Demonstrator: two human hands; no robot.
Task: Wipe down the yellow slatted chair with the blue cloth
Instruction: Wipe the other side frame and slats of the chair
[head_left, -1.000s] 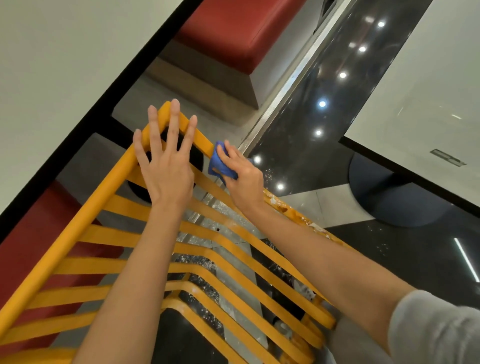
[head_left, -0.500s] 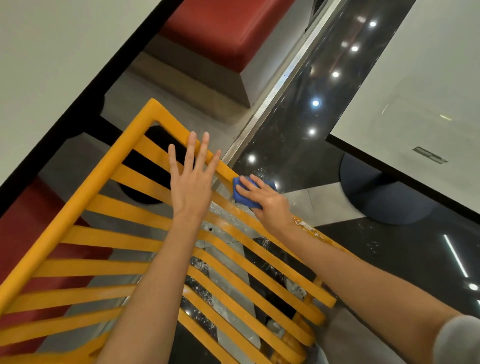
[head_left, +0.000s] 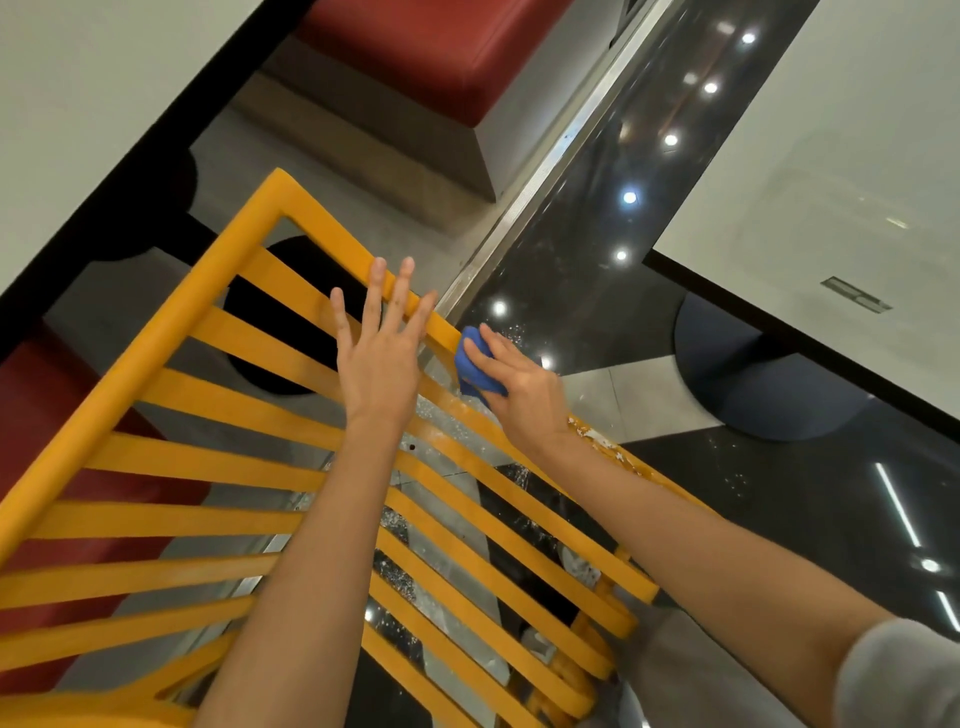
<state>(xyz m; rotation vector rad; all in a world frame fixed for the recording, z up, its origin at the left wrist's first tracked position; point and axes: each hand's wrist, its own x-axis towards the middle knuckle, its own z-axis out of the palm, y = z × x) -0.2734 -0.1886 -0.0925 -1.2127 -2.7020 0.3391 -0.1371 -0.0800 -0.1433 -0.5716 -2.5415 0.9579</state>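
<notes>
The yellow slatted chair (head_left: 171, 452) fills the lower left, its frame corner pointing up toward the tables. My right hand (head_left: 524, 389) presses a bunched blue cloth (head_left: 475, 371) against the chair's right frame rail. My left hand (head_left: 379, 353) lies flat with spread fingers on the slats, its fingertips reaching the same rail just left of the cloth. White flaky residue (head_left: 597, 439) sits on the rail behind my right wrist.
A white table (head_left: 78, 104) with a black edge runs along the upper left, another white table (head_left: 831, 182) at the upper right. A red bench seat (head_left: 431, 47) is at the top. A dark round table base (head_left: 753, 384) stands on the glossy black floor.
Over the last second my right hand slid the cloth down the rail away from the frame corner, then edged back slightly. My left hand shifted right across the slats with it.
</notes>
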